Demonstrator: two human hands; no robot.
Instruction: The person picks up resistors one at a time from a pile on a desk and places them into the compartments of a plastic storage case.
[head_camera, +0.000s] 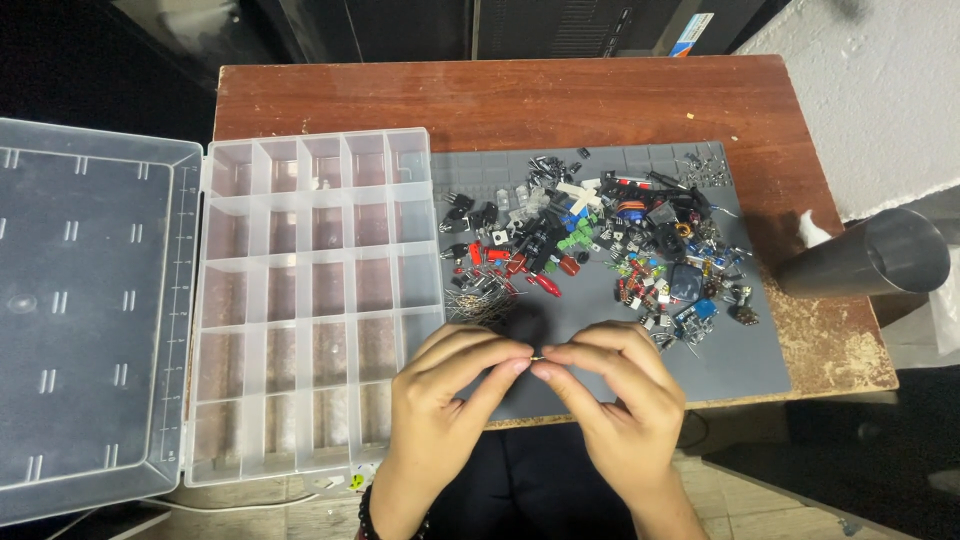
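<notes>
My left hand (440, 400) and my right hand (615, 395) meet over the front edge of a grey work mat (590, 330). Between their fingertips they pinch one tiny electronic part (536, 358), too small to name. Just beyond the hands lies a spread pile of small electronic components (590, 240), black, red, green and blue, with a bundle of thin wire-legged parts (475, 303) at its left. A clear plastic organiser box (315, 300) with many empty compartments sits to the left of the mat, its lid (90, 310) folded open further left.
Everything rests on a worn reddish wooden table (520, 100). A grey metal cylinder (870, 262) lies at the table's right edge. A white cable (250, 500) runs under the box's front. Dark equipment stands behind the table.
</notes>
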